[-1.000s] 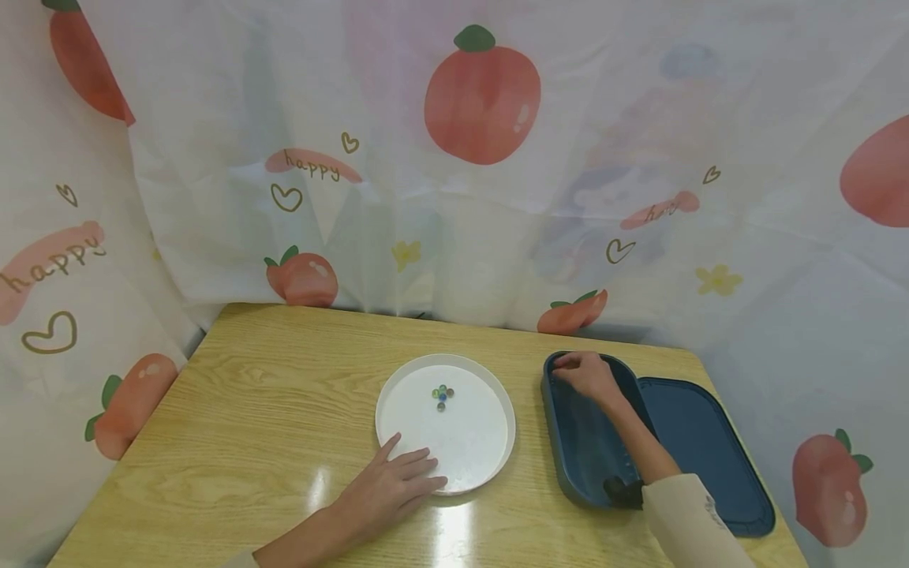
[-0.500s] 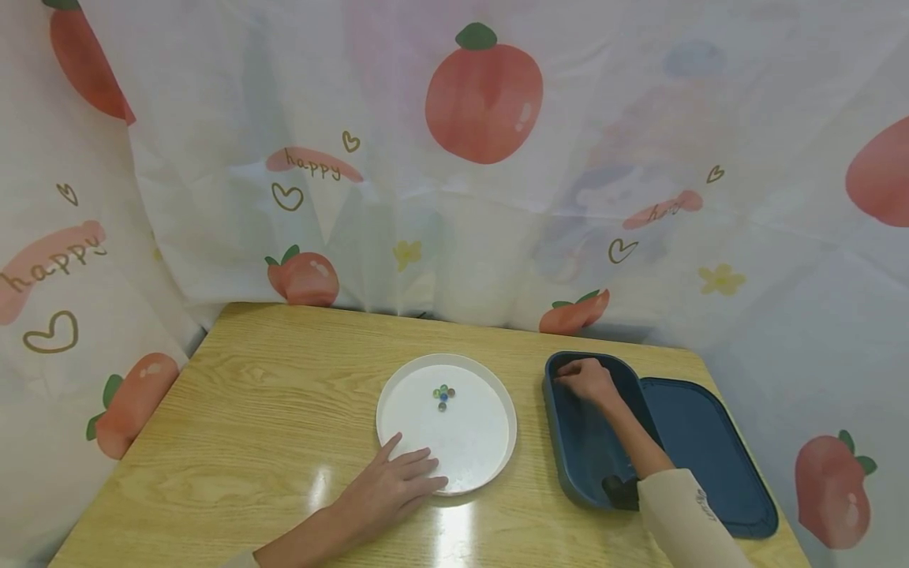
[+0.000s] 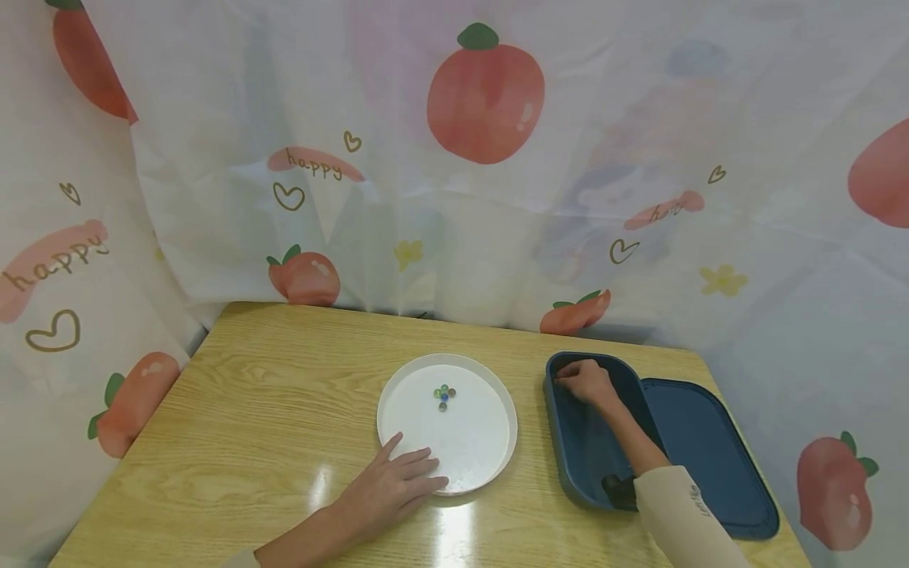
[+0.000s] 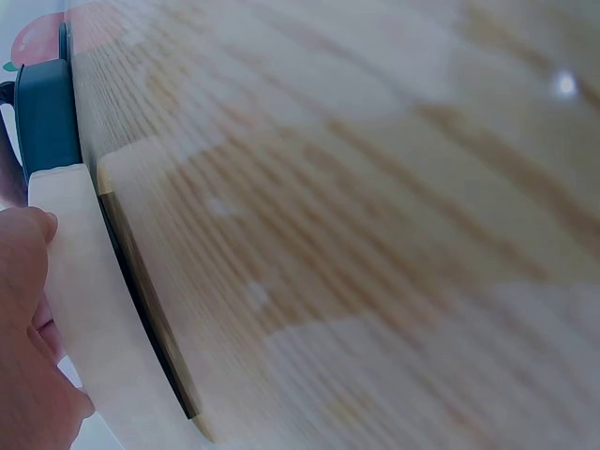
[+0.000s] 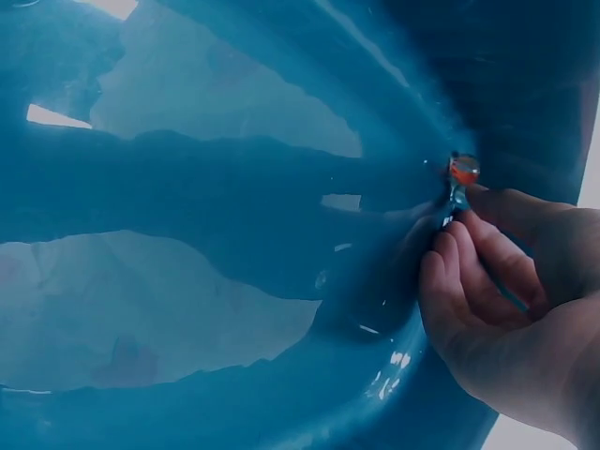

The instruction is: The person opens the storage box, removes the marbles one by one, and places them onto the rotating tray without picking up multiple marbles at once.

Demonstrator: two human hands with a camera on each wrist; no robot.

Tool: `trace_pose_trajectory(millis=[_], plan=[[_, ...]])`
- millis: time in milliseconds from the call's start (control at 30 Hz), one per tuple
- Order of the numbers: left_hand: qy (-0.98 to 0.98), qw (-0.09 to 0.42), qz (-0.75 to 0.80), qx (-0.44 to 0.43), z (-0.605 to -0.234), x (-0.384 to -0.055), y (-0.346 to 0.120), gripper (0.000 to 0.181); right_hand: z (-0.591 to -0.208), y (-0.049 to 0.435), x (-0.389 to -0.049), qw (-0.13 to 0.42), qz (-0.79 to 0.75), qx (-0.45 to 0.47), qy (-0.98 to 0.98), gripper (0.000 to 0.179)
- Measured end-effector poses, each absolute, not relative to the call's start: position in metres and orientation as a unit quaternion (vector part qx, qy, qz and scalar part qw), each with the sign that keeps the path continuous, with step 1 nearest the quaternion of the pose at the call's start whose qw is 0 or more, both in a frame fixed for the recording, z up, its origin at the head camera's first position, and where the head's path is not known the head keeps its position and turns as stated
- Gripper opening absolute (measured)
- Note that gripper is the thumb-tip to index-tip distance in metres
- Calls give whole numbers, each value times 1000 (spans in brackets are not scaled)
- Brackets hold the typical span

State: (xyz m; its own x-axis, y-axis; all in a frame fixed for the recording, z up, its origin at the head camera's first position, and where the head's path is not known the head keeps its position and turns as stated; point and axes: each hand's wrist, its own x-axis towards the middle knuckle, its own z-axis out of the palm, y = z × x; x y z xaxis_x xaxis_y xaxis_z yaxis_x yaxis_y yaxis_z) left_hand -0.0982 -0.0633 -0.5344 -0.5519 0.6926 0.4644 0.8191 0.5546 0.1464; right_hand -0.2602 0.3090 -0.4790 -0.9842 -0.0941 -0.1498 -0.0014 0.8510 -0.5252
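My left hand (image 3: 387, 487) lies with spread fingers over the near-left rim of a round white tray (image 3: 461, 465). Several glass marbles (image 3: 444, 397) sit clustered in the tray, beyond the fingertips. In the left wrist view, the fingers (image 4: 23, 272) overlap the tray's pale side wall (image 4: 94, 281). My right hand (image 3: 588, 382) reaches into the far-left corner of a deep dark-blue box (image 3: 585, 442). In the right wrist view its fingertips pinch a clear glass marble (image 5: 457, 197), mostly hidden. Right beside it is a marble with an orange streak (image 5: 464, 170).
A dark-blue lid (image 3: 710, 450) lies to the right of the box, partly under its side. The wrist camera's black mount (image 3: 619, 492) hangs over the box's near rim. A printed curtain (image 3: 483, 197) stands behind the wooden table (image 3: 284, 379).
My right hand has gone slightly lower into the box's far-left corner, with its fingers drawn closer together. The left hand and the marbles in the tray have stayed put.
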Motion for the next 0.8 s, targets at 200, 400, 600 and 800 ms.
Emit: trace_pose_trajectory(millis=[200, 400, 600, 800], plan=[[-863, 183, -178, -437, -535, -98, -63, 27, -483, 310, -262, 83, -270, -31, 959, 21], [-864, 181, -177, -436, -533, -97, -62, 27, -482, 311, -262, 75, -267, -31, 960, 19], [-863, 185, -173, -438, -531, -97, -62, 27, -476, 314, -260, 84, -277, -11, 957, 21], [-863, 189, -169, -437, -530, -97, -62, 27, -465, 316, -258, 103, -305, -1, 947, 22]])
